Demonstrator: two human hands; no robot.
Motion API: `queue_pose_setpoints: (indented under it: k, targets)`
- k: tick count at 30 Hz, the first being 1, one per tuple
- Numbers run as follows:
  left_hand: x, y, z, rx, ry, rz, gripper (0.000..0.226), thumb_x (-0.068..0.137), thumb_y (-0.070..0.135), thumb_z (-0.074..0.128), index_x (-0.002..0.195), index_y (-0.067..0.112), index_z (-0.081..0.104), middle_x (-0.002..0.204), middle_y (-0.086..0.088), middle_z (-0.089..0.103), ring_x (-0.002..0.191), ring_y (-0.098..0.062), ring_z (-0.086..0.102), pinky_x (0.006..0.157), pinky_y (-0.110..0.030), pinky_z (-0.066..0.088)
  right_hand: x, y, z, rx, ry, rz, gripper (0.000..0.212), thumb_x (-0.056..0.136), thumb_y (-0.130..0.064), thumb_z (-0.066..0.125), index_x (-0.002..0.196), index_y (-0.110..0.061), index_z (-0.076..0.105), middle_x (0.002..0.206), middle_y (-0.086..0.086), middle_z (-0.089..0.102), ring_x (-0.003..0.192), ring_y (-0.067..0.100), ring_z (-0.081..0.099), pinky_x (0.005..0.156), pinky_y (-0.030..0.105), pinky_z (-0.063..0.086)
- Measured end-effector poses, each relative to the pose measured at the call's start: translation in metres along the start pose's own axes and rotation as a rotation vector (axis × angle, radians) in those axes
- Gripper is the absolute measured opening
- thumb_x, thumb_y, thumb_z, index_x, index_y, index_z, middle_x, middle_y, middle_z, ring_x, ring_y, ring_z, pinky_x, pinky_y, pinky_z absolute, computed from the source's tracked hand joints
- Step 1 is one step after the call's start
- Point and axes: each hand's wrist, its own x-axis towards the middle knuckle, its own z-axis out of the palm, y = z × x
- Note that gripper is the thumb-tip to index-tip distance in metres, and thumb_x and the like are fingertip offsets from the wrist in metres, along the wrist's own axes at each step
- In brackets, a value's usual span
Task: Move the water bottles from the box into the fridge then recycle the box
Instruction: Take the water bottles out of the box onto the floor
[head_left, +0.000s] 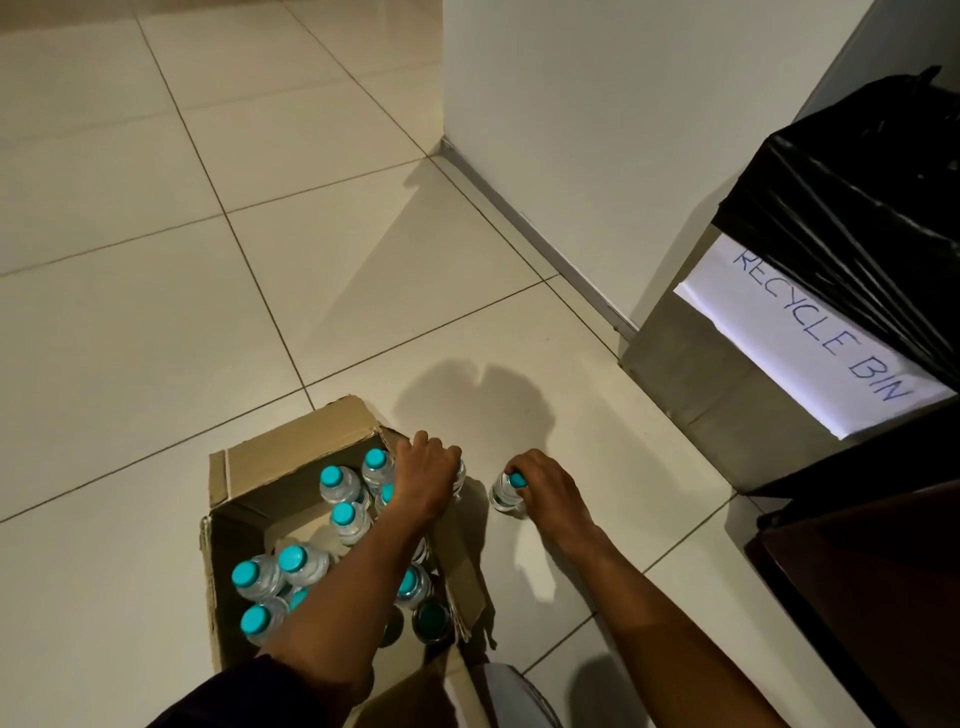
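An open cardboard box (244, 478) stands on the tiled floor at the lower middle. Several small clear water bottles with turquoise caps (343, 514) stand inside it. My left hand (423, 478) reaches over the box's right edge and grips the top of a bottle (460, 475), mostly hidden under my fingers. My right hand (545, 486) grips the cap of another bottle (504, 493) that stands upright on the floor just right of the box.
A box lined with a black bag (852, 218) and labelled "RECYCLE BIN" (810, 332) stands at the right by a white wall (597, 130). A dark piece of furniture (872, 571) fills the lower right. Open tiled floor (156, 260) lies to the left and ahead.
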Motion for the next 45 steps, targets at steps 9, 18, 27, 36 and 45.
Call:
queue_pose_setpoints:
  k: [9,18,27,36,45]
  targets:
    - [-0.006,0.0,0.002,-0.077,0.003,0.041,0.042,0.093,0.032,0.055,0.131,0.017,0.046,0.125,-0.01,0.052,0.117,-0.028,0.044,0.099,-0.044,0.033,0.008,-0.017,0.005,-0.097,-0.015,0.051,0.046,0.086,-0.01,0.069,0.13,-0.017,0.056,0.129,0.004,0.06,0.116,0.023,0.055,0.1,0.032,0.044]
    - [-0.067,-0.045,0.003,-0.314,0.273,-0.018,0.056,0.078,0.027,0.075,0.128,0.015,0.053,0.136,-0.018,0.047,0.127,-0.036,0.044,0.101,-0.056,0.039,0.004,-0.086,0.013,-0.014,0.078,-0.035,0.03,0.096,-0.03,0.053,0.126,-0.029,0.052,0.126,-0.004,0.055,0.114,0.018,0.051,0.095,0.033,0.044]
    - [-0.115,-0.093,0.033,-0.27,0.115,-0.176,0.054,0.087,0.03,0.063,0.135,0.02,0.043,0.125,-0.008,0.048,0.099,-0.021,0.046,0.081,-0.034,0.044,0.003,-0.146,0.053,-0.248,-0.072,-0.246,0.048,0.09,-0.019,0.063,0.135,-0.025,0.046,0.136,-0.002,0.049,0.122,0.021,0.043,0.099,0.038,0.037]
    - [-0.11,-0.096,0.046,-0.28,0.058,-0.191,0.052,0.09,0.03,0.061,0.137,0.018,0.043,0.129,-0.01,0.05,0.11,-0.023,0.049,0.092,-0.035,0.045,0.015,-0.157,0.06,-0.553,-0.164,-0.246,0.061,0.082,-0.011,0.07,0.138,-0.019,0.046,0.139,0.006,0.048,0.123,0.029,0.04,0.097,0.043,0.033]
    - [-0.116,-0.093,0.046,-0.211,0.035,-0.219,0.053,0.089,0.02,0.062,0.138,0.017,0.041,0.125,-0.01,0.052,0.109,-0.024,0.05,0.091,-0.036,0.044,0.022,-0.17,0.072,-0.795,-0.207,-0.201,0.032,0.082,-0.019,0.069,0.113,-0.019,0.062,0.12,0.004,0.057,0.117,0.027,0.04,0.093,0.044,0.032]
